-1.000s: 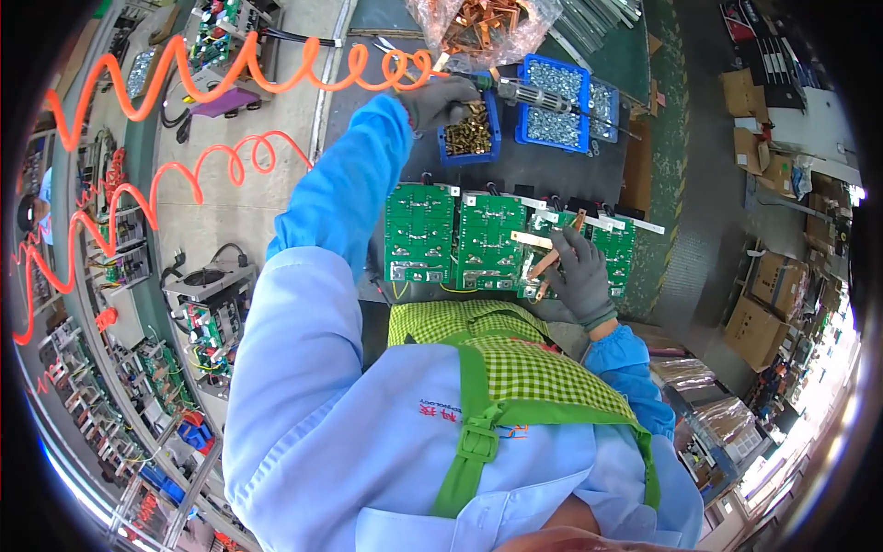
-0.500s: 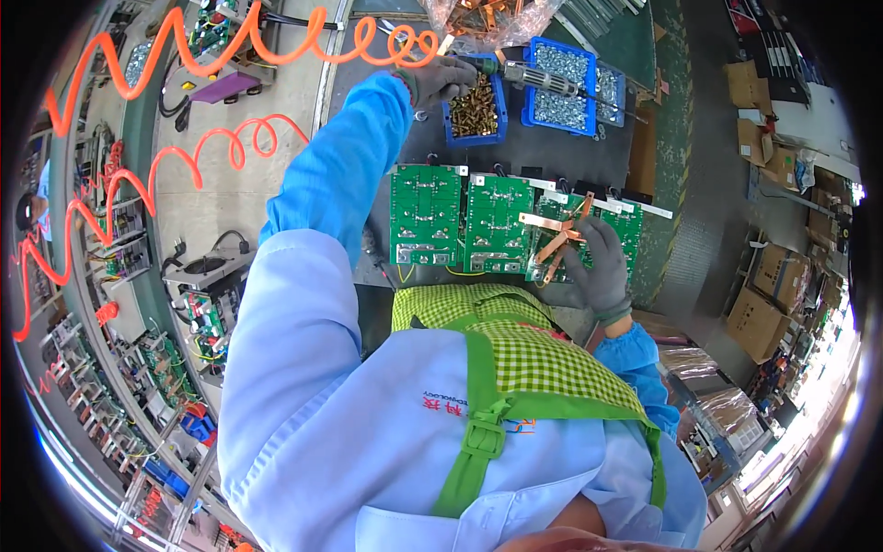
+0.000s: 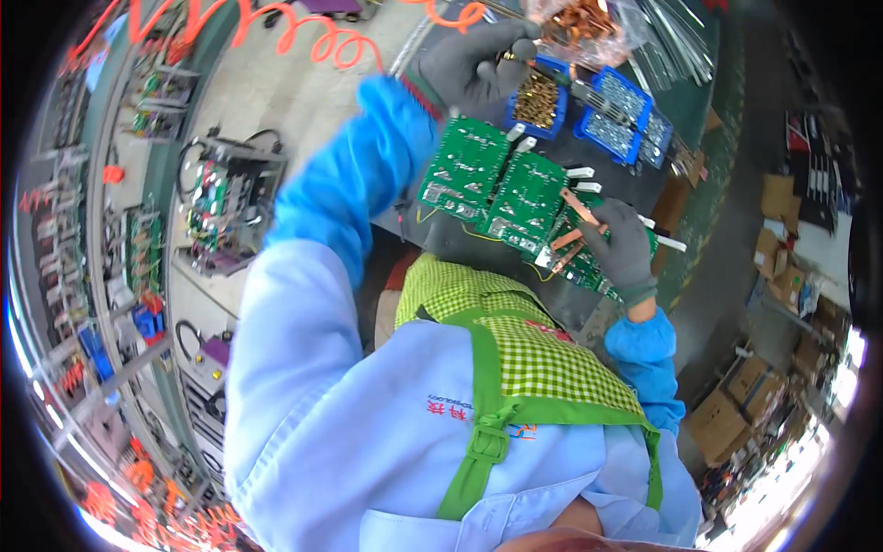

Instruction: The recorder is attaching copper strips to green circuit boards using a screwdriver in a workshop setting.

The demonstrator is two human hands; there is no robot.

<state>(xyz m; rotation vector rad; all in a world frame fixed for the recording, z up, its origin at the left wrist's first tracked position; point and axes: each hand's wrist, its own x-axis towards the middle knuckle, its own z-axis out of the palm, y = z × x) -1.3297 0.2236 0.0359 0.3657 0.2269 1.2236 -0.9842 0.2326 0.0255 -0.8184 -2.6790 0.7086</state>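
My left hand (image 3: 474, 69), in a dark grey glove, is raised beside the blue bin of brass-coloured screws (image 3: 536, 99). Its fingertips are pinched at a small brass-coloured piece (image 3: 509, 57), too small to name surely. Below it lie green circuit boards (image 3: 467, 166) in a slanting row, with pale metal tabs at their far edge. My right hand (image 3: 623, 244), gloved likewise, closes over the right end of the row. Its fingers grip a bent copper strip (image 3: 579, 206), among others lying on the boards; the fingertips are partly hidden.
A powered screwdriver (image 3: 602, 103) lies across the blue bin of silver fasteners (image 3: 621, 136). Behind are a clear bag of copper parts (image 3: 584, 23) and long metal strips (image 3: 676, 46). Orange coiled hoses (image 3: 340, 44) hang at upper left. Cardboard boxes (image 3: 727, 414) stand at right.
My left hand has come away from the screwdriver's end and nearer to me, beside the brass bin. The view has turned, so the boards now slant. My right hand stays at the copper strips.
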